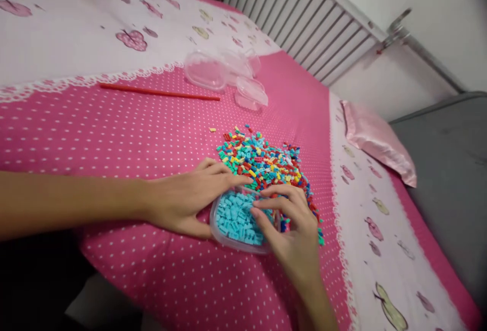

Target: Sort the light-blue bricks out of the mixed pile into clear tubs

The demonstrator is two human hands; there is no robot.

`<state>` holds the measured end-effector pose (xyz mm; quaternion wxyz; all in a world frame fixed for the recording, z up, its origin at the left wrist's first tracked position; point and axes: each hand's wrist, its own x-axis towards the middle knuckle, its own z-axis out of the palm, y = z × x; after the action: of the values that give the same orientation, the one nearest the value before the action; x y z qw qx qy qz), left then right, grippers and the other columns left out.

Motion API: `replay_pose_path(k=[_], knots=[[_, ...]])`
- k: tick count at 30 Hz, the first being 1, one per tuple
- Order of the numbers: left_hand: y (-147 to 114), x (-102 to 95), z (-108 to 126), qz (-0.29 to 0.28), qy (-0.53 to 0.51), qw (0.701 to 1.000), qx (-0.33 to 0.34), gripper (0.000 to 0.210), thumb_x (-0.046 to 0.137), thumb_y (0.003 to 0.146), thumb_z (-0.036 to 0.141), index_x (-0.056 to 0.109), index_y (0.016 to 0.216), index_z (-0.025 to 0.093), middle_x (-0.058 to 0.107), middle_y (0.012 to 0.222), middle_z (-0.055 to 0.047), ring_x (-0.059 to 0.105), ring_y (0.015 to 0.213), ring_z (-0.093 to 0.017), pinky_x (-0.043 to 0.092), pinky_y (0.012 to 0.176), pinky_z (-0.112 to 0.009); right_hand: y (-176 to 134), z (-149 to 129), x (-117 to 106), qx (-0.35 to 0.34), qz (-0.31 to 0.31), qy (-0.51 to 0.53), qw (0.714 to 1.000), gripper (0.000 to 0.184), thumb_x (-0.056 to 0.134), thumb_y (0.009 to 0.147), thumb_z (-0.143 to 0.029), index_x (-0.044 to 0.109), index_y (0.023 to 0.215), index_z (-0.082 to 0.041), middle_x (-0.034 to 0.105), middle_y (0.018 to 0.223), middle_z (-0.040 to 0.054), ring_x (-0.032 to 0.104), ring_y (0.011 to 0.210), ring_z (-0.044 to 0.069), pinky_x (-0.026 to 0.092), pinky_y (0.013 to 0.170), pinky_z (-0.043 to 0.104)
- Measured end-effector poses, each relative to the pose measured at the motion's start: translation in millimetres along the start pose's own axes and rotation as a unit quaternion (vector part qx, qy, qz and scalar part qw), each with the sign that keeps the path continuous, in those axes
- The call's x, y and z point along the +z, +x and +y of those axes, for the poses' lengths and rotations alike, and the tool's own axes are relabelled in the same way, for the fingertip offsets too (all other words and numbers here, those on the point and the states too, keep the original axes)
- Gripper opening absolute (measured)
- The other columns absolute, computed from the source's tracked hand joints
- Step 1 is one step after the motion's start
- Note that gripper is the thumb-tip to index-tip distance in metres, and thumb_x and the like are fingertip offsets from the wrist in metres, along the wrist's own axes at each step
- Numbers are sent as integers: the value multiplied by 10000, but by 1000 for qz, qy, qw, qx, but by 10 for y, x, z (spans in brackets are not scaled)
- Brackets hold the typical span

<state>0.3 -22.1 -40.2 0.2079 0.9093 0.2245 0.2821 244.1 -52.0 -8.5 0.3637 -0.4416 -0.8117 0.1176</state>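
A clear plastic container (243, 246) sits on the pink cover, filled with light-blue toy bricks (236, 219). My left hand (186, 196) steadies it from the left, thumb against the near side and fingers reaching over the far rim. Over the container's right part is my right hand (291, 219), its thumb and index fingertips pinched together just above the blue bricks. Whatever lies between those fingertips is too small to make out. Right behind the container spreads a pile of small mixed-colour bricks (262, 161), partly covered by both hands.
Several clear plastic containers and lids (205, 71) lie farther back, with a smaller clear container (250, 94) nearby. A thin red stick (160, 92) rests to their left. A pink satin pillow (376, 141) is at right; a metal bed rail (304, 22) stands behind.
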Motion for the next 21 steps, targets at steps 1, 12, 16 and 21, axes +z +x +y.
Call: replay_pose_path(k=[1,12,16,21], knots=[[14,3,12,-2,-1,1000,-6,783,701,858,466,285,1462,193,567,1310,-139,510,1155,-296,343,996,-407,-11,-50,11,-7,7,-12,1000,40,750,851,-210,736,839,-246,683,962,25,593,965,201,466,860,360],[191,42,115,-29,-37,999,8,792,716,821,461,304,1437,183,598,1227,-126,514,1096,-279,332,975,-409,-65,-172,39,-13,3,-54,998,128,663,931,-243,776,986,-266,641,836,19,546,848,197,420,766,353],[150,-24,72,-44,-34,998,17,785,698,826,450,288,1460,235,581,1261,-117,501,1104,-279,334,976,-413,18,101,-269,19,19,-40,999,166,596,974,-279,757,1012,-277,678,861,8,583,851,177,434,751,319],[47,-111,-40,-71,17,996,53,684,711,821,387,362,1403,302,589,1273,-79,498,1135,-281,330,982,-406,65,676,-691,129,-135,-36,982,200,635,923,-379,741,834,-235,697,768,8,617,715,178,453,668,308]])
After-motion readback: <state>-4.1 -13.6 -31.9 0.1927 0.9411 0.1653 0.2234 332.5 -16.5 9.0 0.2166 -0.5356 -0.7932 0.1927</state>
